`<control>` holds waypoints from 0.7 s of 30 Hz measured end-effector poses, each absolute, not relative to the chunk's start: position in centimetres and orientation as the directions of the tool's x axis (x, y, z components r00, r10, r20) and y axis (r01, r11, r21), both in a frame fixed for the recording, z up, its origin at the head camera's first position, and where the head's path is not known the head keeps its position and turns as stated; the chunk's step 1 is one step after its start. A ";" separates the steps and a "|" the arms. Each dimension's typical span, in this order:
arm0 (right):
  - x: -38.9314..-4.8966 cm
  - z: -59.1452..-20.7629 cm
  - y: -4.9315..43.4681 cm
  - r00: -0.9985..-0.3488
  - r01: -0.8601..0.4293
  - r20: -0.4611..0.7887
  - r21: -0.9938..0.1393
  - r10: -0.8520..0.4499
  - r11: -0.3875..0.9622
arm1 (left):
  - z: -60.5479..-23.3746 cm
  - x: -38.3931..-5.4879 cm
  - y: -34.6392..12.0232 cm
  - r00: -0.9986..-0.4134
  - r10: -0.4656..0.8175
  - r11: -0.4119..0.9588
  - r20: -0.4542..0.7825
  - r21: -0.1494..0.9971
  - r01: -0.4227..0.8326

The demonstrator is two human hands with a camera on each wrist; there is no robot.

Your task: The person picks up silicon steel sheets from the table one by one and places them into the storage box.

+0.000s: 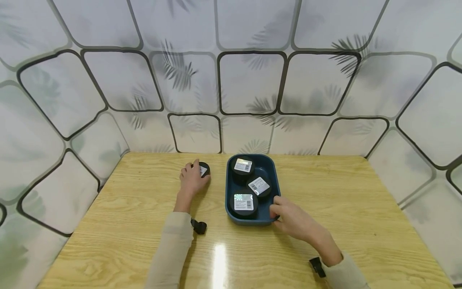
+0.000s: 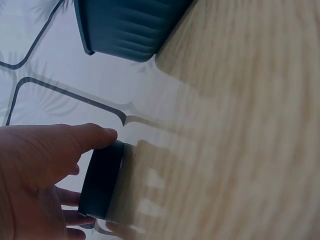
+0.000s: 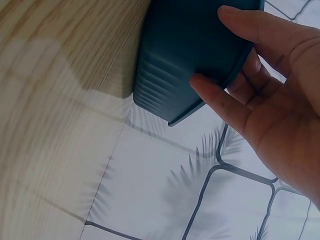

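My left hand (image 1: 191, 180) grips a low black round jar (image 2: 102, 180) with a white label, at the far left of the tray. In the left wrist view the thumb lies on one side of the jar and the fingers on the other; the jar appears to stand on the table. My right hand (image 1: 294, 218) holds the near right corner of a dark blue plastic tray (image 3: 170, 65), its fingers over the rim and thumb outside. Inside the tray sit three similar black jars, labels up: a far one (image 1: 243, 165), a middle one (image 1: 259, 186) and a near one (image 1: 243, 202).
A light wooden table (image 1: 343, 192) carries the tray and the jars. Behind it and at both sides rises a patterned cloth wall (image 1: 249, 80). A black strap mount (image 1: 199, 226) sits on the left wrist, another (image 1: 317, 267) on the right.
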State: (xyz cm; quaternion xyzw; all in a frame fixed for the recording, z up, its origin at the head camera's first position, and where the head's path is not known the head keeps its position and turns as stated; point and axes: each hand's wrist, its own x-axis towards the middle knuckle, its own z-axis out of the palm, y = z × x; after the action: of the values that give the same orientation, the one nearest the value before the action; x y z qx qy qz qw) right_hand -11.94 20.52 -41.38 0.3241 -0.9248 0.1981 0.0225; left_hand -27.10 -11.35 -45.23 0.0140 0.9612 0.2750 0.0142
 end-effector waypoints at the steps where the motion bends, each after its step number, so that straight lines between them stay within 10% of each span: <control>1: -11.9 -41.4 20.5 -0.790 -0.607 0.168 -0.352 -0.590 0.713 | -45.3 -27.1 -11.4 -0.999 0.036 0.848 -0.016 0.529 0.022; 21: -11.9 -41.2 20.5 -0.792 -0.604 0.169 -0.354 -0.587 0.714 | -43.0 -24.4 -12.9 -0.989 0.077 0.921 -0.123 0.389 0.023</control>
State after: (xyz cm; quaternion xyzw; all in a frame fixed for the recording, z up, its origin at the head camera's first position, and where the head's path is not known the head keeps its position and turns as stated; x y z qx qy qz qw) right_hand -11.91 20.52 -41.21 0.3217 -0.9254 0.1991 0.0222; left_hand -24.40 -12.85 -43.00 0.0257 0.9777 0.1971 0.0681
